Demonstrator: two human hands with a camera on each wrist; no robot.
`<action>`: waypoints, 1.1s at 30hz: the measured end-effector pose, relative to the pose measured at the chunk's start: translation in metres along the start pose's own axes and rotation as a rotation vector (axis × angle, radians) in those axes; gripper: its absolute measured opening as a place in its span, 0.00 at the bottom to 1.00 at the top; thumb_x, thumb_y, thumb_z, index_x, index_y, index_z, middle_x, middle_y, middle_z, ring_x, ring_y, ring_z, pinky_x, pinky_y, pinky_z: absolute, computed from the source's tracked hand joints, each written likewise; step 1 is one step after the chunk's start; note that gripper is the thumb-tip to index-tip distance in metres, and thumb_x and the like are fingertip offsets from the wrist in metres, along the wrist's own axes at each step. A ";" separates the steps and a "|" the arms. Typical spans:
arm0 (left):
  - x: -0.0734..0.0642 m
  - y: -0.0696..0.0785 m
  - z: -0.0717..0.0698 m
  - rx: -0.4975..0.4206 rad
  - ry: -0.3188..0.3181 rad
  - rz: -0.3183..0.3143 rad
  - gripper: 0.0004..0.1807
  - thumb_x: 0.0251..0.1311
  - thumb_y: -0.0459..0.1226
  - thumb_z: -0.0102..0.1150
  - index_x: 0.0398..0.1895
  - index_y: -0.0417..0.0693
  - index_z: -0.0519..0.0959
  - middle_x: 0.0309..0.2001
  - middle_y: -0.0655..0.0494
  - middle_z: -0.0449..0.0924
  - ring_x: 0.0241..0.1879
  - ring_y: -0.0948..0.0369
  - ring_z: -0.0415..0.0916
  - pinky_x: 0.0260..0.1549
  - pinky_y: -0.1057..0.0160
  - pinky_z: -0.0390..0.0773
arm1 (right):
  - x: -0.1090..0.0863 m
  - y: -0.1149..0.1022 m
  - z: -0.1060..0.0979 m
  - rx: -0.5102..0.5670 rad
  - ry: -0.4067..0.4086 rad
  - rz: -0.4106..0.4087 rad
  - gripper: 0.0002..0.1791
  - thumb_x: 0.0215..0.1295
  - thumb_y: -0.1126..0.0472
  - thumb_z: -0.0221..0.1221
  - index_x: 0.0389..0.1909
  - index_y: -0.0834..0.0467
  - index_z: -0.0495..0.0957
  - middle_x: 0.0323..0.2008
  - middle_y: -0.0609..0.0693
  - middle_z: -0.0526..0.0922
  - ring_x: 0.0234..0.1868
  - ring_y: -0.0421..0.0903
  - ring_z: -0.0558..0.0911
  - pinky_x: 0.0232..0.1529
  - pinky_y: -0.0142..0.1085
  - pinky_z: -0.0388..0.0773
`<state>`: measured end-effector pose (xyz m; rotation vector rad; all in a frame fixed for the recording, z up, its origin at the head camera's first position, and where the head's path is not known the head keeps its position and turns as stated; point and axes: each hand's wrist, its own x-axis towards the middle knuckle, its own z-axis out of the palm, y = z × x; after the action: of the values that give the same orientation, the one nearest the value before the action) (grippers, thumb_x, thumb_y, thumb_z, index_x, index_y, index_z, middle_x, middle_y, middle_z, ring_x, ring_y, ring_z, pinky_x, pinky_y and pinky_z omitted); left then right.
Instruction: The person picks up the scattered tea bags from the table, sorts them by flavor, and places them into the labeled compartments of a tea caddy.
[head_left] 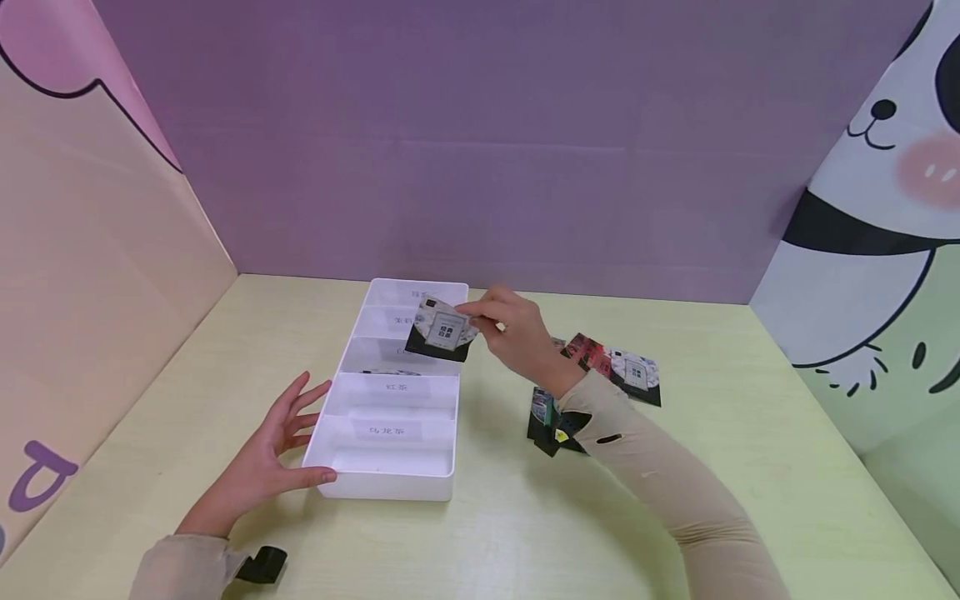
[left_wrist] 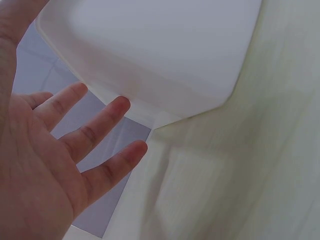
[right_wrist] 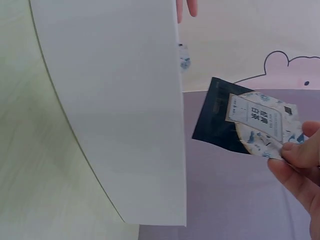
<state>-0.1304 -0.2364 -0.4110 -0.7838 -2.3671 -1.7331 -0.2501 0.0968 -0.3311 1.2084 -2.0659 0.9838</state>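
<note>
My right hand (head_left: 517,333) pinches a tea sachet (head_left: 442,329) by its edge, above the far half of a white divided box (head_left: 452,479). The sachet has a black lower part, a white patterned upper part and a printed label; the right wrist view shows the same sachet (right_wrist: 250,120) between thumb and fingers. Along the near left corner of the box lies my left hand (head_left: 270,454), fingers spread and thumb on the rim. Labelled compartments run along the box in a row. In the middle one, the top edge of another sachet (head_left: 390,372) shows.
Right of the box lie several more sachets: a red one (head_left: 588,352), a white and black one (head_left: 637,375) and dark ones (head_left: 542,417), partly hidden by the right forearm. A purple backdrop (head_left: 480,167) stands behind the table (head_left: 525,533). A black object (head_left: 262,565) sits by the left wrist.
</note>
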 end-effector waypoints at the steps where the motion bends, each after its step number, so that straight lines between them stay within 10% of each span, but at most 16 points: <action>1: 0.000 0.000 0.000 0.001 0.001 0.003 0.68 0.40 0.18 0.74 0.80 0.46 0.39 0.73 0.70 0.58 0.59 0.74 0.69 0.52 0.78 0.69 | 0.000 0.000 0.003 0.005 0.009 -0.009 0.13 0.57 0.82 0.63 0.42 0.68 0.86 0.28 0.53 0.76 0.28 0.46 0.73 0.28 0.33 0.73; 14: 0.000 -0.004 -0.001 -0.018 -0.005 0.025 0.68 0.40 0.16 0.73 0.81 0.47 0.39 0.75 0.66 0.57 0.59 0.72 0.70 0.52 0.77 0.68 | -0.013 -0.005 0.021 -0.016 -0.140 -0.156 0.14 0.57 0.81 0.62 0.41 0.67 0.86 0.32 0.54 0.78 0.27 0.44 0.74 0.27 0.27 0.72; 33: 0.000 -0.001 0.000 -0.022 -0.010 0.025 0.68 0.40 0.17 0.73 0.80 0.47 0.39 0.74 0.69 0.58 0.59 0.73 0.70 0.52 0.78 0.68 | -0.024 -0.003 0.034 0.093 -0.394 -0.031 0.14 0.61 0.80 0.59 0.45 0.66 0.85 0.38 0.53 0.84 0.36 0.45 0.79 0.40 0.29 0.76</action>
<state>-0.1303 -0.2365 -0.4119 -0.8234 -2.3378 -1.7530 -0.2403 0.0803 -0.3676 1.5819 -2.3074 0.8900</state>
